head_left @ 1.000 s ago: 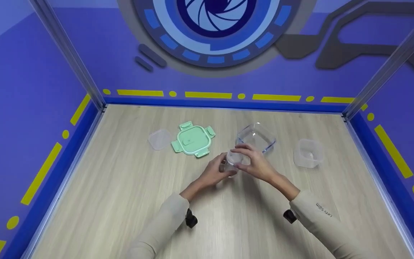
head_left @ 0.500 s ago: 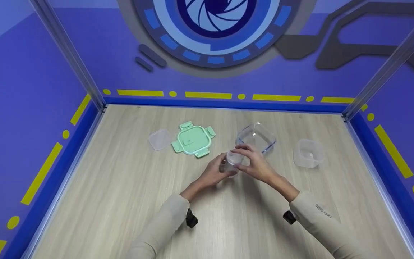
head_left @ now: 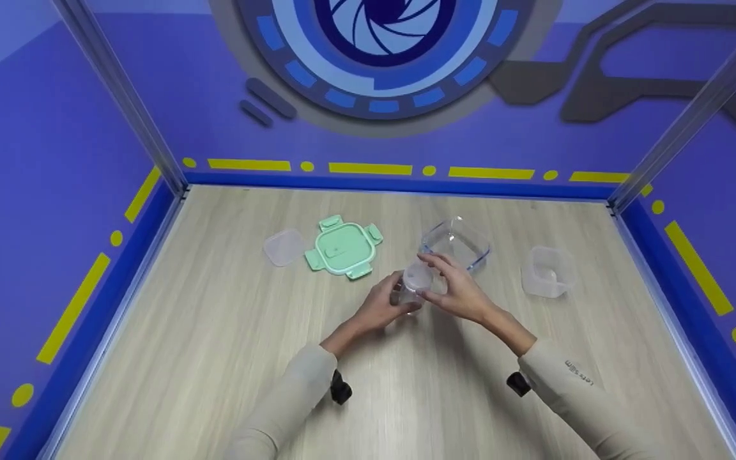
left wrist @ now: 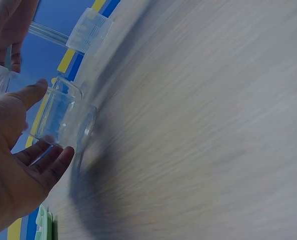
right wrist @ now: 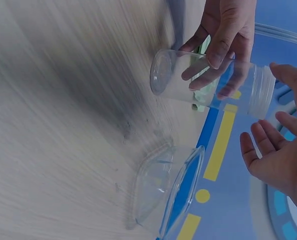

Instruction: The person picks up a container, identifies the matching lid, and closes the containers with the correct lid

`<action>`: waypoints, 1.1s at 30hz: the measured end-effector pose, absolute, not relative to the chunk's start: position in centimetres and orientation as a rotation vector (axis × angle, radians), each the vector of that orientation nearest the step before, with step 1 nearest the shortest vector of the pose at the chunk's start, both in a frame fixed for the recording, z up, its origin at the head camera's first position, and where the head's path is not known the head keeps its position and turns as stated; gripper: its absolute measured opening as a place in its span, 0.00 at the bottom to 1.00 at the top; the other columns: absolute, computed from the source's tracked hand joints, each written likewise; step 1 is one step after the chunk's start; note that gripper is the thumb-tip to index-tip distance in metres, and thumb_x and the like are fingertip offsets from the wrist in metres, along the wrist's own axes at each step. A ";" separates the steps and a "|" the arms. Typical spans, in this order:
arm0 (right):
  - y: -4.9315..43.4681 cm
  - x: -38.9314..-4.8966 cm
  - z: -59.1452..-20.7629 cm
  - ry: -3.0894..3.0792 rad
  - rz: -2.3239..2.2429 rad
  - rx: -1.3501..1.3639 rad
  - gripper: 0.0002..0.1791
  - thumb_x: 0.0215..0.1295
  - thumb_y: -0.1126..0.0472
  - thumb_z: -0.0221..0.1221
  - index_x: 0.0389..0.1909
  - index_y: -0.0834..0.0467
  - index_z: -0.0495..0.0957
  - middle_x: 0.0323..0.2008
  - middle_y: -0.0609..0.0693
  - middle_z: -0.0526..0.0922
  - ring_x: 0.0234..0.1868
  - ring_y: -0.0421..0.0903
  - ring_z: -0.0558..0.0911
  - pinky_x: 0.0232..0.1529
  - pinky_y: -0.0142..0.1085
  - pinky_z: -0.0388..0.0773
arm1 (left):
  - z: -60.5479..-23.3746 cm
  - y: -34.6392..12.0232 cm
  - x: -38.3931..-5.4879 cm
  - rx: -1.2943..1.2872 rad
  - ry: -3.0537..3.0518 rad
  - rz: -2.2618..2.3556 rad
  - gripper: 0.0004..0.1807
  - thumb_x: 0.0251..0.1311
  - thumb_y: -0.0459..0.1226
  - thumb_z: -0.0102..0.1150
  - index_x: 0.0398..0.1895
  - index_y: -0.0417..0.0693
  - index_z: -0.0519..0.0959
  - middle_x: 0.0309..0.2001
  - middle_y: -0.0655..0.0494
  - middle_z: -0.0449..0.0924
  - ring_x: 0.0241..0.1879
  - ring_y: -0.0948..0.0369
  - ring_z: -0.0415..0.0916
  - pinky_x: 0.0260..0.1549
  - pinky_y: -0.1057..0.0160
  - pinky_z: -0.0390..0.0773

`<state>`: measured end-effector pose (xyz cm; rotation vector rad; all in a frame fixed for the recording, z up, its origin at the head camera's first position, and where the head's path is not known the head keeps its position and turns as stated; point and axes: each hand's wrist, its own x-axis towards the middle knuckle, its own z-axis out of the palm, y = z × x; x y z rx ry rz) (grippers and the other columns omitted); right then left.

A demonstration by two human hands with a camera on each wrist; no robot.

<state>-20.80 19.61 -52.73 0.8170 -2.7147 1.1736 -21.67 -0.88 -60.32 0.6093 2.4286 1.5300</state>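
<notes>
My left hand (head_left: 377, 306) grips the body of a clear cylindrical plastic jar (right wrist: 208, 97), thumb on one side and fingers round the other. A translucent ridged screw lid (right wrist: 262, 92) sits on the jar's mouth. Around that lid my right hand (head_left: 460, 294) is spread; in the right wrist view its thumb is right at the lid's edge, and the other fingers stand a little apart from it. Just behind the hands is a square clear glass container (head_left: 457, 246), partly overlapped by the right fingers.
A green lid (head_left: 345, 249) with fold-out clips lies left of the glass container. Further left is a small translucent square lid (head_left: 283, 248). A translucent plastic tub (head_left: 548, 273) stands to the right. Blue panels (head_left: 368, 144) border the wooden table (head_left: 214, 358).
The right fingers have opened away from the jar lid, showing more of its top, and the right hand has shifted slightly right. The left hand keeps its grip on the jar.
</notes>
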 end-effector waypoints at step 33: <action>19.6 -20.7 -52.8 -2.721 1.169 0.712 0.36 0.57 0.57 0.75 0.65 0.67 0.75 0.57 0.61 0.79 0.54 0.56 0.81 0.51 0.52 0.82 | -60.8 -0.8 -21.6 0.628 2.432 1.557 0.37 0.64 0.44 0.70 0.73 0.48 0.65 0.65 0.48 0.76 0.64 0.54 0.77 0.63 0.54 0.78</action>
